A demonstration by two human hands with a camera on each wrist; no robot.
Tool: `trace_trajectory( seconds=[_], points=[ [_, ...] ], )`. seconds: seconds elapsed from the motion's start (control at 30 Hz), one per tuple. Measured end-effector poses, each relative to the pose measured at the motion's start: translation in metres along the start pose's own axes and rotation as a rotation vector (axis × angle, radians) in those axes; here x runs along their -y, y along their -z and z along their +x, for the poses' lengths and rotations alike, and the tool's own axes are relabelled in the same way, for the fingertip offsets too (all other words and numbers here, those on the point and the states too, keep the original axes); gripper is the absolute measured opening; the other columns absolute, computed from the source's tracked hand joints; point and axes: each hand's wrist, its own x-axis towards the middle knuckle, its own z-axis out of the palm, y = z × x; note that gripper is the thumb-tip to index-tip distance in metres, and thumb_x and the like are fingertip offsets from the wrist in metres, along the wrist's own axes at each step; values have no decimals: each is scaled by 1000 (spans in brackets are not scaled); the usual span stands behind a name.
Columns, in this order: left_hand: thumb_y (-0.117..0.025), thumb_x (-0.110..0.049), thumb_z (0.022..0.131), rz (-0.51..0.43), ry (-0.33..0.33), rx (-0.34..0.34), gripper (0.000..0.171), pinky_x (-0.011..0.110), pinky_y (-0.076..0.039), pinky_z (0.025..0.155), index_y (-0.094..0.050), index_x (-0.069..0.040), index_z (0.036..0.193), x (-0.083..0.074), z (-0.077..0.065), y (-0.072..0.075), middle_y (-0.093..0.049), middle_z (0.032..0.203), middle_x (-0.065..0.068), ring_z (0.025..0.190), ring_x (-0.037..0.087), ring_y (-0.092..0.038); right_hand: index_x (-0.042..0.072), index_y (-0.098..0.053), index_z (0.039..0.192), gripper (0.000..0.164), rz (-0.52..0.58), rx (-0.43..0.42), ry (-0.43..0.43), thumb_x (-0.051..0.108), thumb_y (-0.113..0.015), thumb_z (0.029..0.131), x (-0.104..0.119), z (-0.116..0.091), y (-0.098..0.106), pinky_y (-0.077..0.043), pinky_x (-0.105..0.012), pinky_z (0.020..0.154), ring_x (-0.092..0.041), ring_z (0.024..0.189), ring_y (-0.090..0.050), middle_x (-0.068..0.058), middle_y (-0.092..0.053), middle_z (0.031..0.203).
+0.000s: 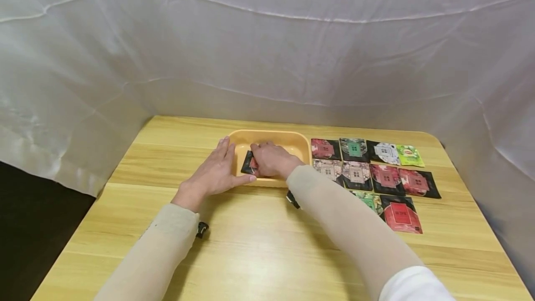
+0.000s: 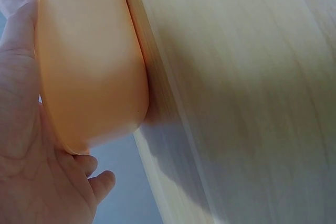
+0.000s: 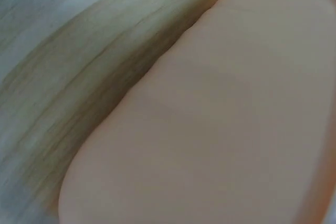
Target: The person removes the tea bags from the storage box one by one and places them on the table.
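A yellow-orange plastic tray [image 1: 271,134] sits toward the back of the wooden table. My left hand [image 1: 215,171] rests at its left front corner, fingers straight along the side and thumb along the front rim. The left wrist view shows that hand [image 2: 31,129] against the tray's outer wall [image 2: 94,61]. Inside the tray, my right hand [image 1: 271,158] bends its fingers down over a dark tea bag packet [image 1: 247,163] with a red patch, holding it near the tray floor. Its fingertips are partly hidden. A blurred, pale surface fills most of the right wrist view.
Right of the tray lie several flat tea bag packets in rows, among them a yellow-green one [image 1: 410,155], a black-and-white one [image 1: 385,153] and a large red one [image 1: 402,215]. The right forearm crosses in front of the lower row. A pale cloth [image 1: 292,59] hangs behind the table.
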Motion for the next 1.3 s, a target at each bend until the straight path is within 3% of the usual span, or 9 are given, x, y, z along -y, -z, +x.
trace_trajectory(
  seconds=[0.13,0.3,0.53,0.67,0.83,0.93,1.07,1.17,1.3],
  points=[
    [-48,-93,86,-10,6,9,131,48,-10,134,-7,0,168,-1,-1,1,12,177,18,165,30,9,8,-50,147,70,-10,-5,5,37,-81,92,2,-2,2,-55,-48,103,-30,121,-59,-13,-64,133],
    [-46,-94,84,-14,8,14,132,48,-10,134,-6,0,168,-1,-1,1,15,176,15,165,30,9,8,-56,135,48,-24,-9,16,29,-73,96,3,-4,3,-57,-48,99,-30,115,-60,-12,-64,124],
    [-47,-95,83,-15,6,15,134,50,-12,134,-6,0,168,0,-1,1,15,176,16,164,31,10,12,-62,114,28,-28,-5,-13,33,-71,97,1,-8,3,-57,-44,89,-25,101,-58,-7,-61,111],
    [-49,-93,84,-16,11,11,133,51,-13,134,-7,0,168,0,-1,0,14,176,16,165,31,9,12,-63,115,32,2,0,-20,34,-73,95,-4,-9,4,-55,-39,83,-23,98,-56,-6,-56,111],
    [-50,-92,86,-21,3,-1,131,50,-14,134,-10,2,168,-1,-1,0,12,177,17,165,31,8,8,-58,127,48,30,-19,-33,32,-79,90,-13,-10,5,-54,-39,90,-24,104,-55,-8,-57,117],
    [-49,-93,85,-28,3,-3,131,50,-14,134,-10,1,168,0,-1,-1,12,177,17,165,31,8,8,-50,132,58,83,-32,-60,27,-83,87,-20,-11,5,-54,-38,91,-23,102,-58,-5,-63,113],
    [-48,-93,84,-28,4,-2,132,50,-14,134,-9,1,168,0,-1,-1,13,177,17,165,31,8,10,-42,139,65,149,-26,-107,26,-82,90,-25,-15,5,-54,-36,83,-21,91,-63,-1,-65,101],
    [-48,-93,85,-22,2,-3,132,51,-15,133,-9,1,168,0,-1,-1,14,177,16,165,31,7,9,-46,140,64,140,-7,-167,35,-80,92,-26,-19,7,-54,-35,79,-21,87,-63,-1,-65,99],
    [-48,-93,85,-14,0,-4,132,51,-16,133,-9,1,168,0,-1,-1,15,176,16,165,32,7,8,-61,127,59,41,26,-220,52,-77,92,-28,-23,12,-57,-36,77,-20,85,-65,-3,-70,99]
  ],
)
